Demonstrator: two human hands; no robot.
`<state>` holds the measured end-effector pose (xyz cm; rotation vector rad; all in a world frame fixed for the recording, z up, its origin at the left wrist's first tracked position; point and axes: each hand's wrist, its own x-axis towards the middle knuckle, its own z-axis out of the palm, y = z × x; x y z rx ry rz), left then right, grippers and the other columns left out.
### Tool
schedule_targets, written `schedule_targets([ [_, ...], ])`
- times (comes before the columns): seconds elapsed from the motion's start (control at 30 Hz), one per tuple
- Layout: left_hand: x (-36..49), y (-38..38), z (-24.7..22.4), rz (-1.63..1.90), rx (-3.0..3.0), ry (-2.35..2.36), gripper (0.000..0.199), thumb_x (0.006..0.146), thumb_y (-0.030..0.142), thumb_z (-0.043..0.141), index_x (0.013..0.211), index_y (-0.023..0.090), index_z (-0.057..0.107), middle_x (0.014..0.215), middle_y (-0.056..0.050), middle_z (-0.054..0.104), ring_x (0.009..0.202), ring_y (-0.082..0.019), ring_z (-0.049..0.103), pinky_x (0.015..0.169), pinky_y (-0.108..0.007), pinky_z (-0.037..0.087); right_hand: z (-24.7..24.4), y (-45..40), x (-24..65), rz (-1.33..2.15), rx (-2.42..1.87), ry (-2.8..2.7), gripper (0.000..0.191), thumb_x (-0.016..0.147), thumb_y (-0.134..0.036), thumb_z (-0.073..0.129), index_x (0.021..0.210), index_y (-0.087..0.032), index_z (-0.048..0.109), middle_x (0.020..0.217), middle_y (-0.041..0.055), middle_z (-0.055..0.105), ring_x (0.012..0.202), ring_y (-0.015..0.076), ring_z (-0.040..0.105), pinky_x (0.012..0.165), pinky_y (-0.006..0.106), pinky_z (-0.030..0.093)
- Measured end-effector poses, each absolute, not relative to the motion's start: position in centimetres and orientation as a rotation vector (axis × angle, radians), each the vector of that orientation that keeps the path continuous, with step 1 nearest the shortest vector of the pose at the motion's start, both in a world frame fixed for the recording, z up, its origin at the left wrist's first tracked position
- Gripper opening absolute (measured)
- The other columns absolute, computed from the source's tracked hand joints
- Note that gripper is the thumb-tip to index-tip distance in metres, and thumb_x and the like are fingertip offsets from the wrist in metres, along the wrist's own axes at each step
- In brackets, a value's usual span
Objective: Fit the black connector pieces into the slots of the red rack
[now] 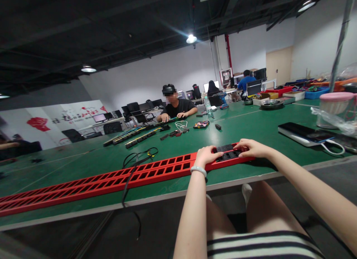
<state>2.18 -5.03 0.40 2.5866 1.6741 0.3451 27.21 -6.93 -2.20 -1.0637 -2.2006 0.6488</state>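
Observation:
A long red slotted frame (167, 168) lies along the front edge of the green table, with two rows of openings. At its right end black plastic blocks (230, 154) with small recesses sit between the red rails. My left hand (205, 155), with a pale bangle at the wrist, is closed at the left end of these blocks, its thumb lying on them. My right hand (253, 149) pinches at their right end, thumb on the near side and fingers on the far side. The fingers partly cover the blocks' ends.
A black cable (128, 181) crosses the frame and hangs over the table edge. Across the table, a person (178, 108) handles black strips with wires. A power bank with a phone (305, 134) and a pink-lidded container (334, 108) stand at right. A bottle (208, 105) stands farther back.

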Motion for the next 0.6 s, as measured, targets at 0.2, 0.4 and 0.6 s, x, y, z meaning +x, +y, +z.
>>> schedule_targets([
  [0.2,2.33,-5.31,0.76,0.315,2.556,1.683,0.065,0.066,0.070,0.037,0.110,0.025,0.053,0.111,-0.004,0.057,0.101,-0.022,0.052,0.084,-0.026,0.037,-2.24,-6.92,27.14,0.623,-1.086,-2.185,0.037,0.060,-0.038,0.064,0.091,-0.018,0.063,0.080,0.0023,0.050,0.068,0.0130,0.047,0.062,0.025,0.040],
  [0.4,2.42,-5.43,0.87,0.308,2.562,1.677,0.063,0.067,0.069,0.038,0.109,0.025,0.054,0.110,-0.004,0.058,0.100,-0.022,0.052,0.082,-0.026,0.039,-2.19,-6.93,27.04,0.648,-1.064,-2.181,0.033,0.059,-0.038,0.064,0.084,-0.016,0.065,0.083,0.0030,0.053,0.069,0.0133,0.049,0.062,0.025,0.039],
  [0.6,2.29,-5.34,0.66,0.347,2.571,1.675,0.065,0.066,0.071,0.035,0.108,0.024,0.054,0.108,-0.004,0.059,0.098,-0.022,0.053,0.082,-0.026,0.038,-1.90,-7.23,26.94,0.677,-1.060,-2.169,0.035,0.059,-0.040,0.064,0.085,-0.016,0.066,0.085,0.0039,0.054,0.070,0.0140,0.052,0.064,0.026,0.040],
])
